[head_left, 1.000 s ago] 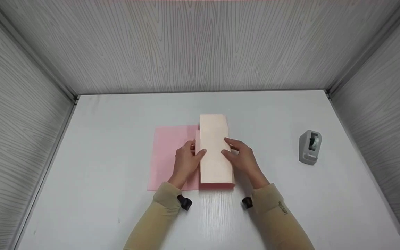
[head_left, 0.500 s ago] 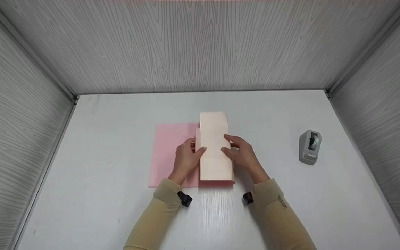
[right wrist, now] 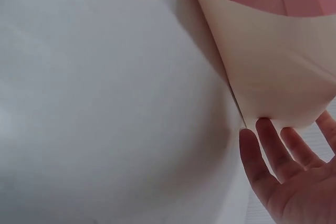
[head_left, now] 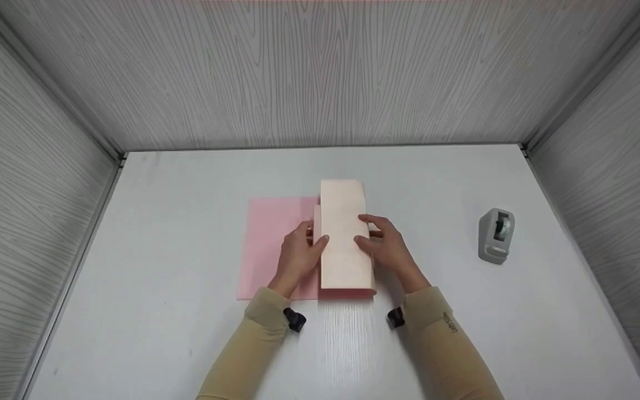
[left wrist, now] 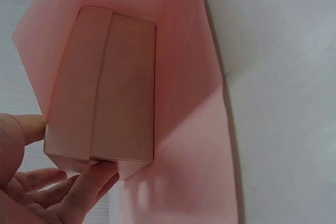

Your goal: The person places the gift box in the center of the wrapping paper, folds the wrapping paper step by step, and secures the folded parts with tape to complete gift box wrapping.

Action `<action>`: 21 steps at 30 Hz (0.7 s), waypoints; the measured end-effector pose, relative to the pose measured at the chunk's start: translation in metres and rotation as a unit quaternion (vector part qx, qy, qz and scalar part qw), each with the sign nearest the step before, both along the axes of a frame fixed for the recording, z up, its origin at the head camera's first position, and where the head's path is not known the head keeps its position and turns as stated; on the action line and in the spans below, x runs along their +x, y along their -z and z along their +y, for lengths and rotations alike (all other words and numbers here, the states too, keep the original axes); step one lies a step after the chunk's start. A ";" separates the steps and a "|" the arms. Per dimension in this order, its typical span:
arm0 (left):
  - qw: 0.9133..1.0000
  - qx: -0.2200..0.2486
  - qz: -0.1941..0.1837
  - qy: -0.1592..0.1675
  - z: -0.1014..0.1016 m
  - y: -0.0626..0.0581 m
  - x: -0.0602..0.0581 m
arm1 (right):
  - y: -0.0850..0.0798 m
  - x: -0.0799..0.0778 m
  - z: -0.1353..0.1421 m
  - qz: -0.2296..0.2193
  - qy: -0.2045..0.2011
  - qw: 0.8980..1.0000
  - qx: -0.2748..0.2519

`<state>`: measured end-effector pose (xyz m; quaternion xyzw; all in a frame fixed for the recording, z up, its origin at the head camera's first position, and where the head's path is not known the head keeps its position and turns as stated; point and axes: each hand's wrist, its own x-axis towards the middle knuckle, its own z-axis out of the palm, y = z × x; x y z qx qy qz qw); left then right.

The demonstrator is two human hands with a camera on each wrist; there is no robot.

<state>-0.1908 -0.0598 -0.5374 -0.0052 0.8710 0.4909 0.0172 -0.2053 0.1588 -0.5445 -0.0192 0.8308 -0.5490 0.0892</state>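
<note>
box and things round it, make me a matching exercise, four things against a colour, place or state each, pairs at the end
1. dispenser
2. paper
3. box
4. left hand

A. partly covered by paper
B. gripping the box's left side
C. grey, apart from the paper
D. pink one side, cream the other

Pairs: 1-C, 2-D, 3-A, 4-B
</note>
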 end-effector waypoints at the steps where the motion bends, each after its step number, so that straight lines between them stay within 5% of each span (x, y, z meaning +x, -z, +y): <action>1: 1.000 -0.003 -0.003 0.006 -0.001 0.000 0.000 | 0.000 0.000 0.000 -0.003 0.003 1.000 -0.003; 9: 0.999 -0.041 0.020 0.025 -0.025 -0.009 0.010 | -0.007 0.002 -0.001 -0.019 0.008 0.999 -0.033; 14: 0.998 -0.059 0.030 -0.002 -0.052 -0.015 0.020 | -0.001 0.001 -0.001 -0.017 0.015 0.999 -0.038; 21: 0.994 -0.094 -0.014 -0.056 -0.095 -0.010 0.034 | 0.001 0.001 -0.001 -0.012 0.018 0.999 -0.036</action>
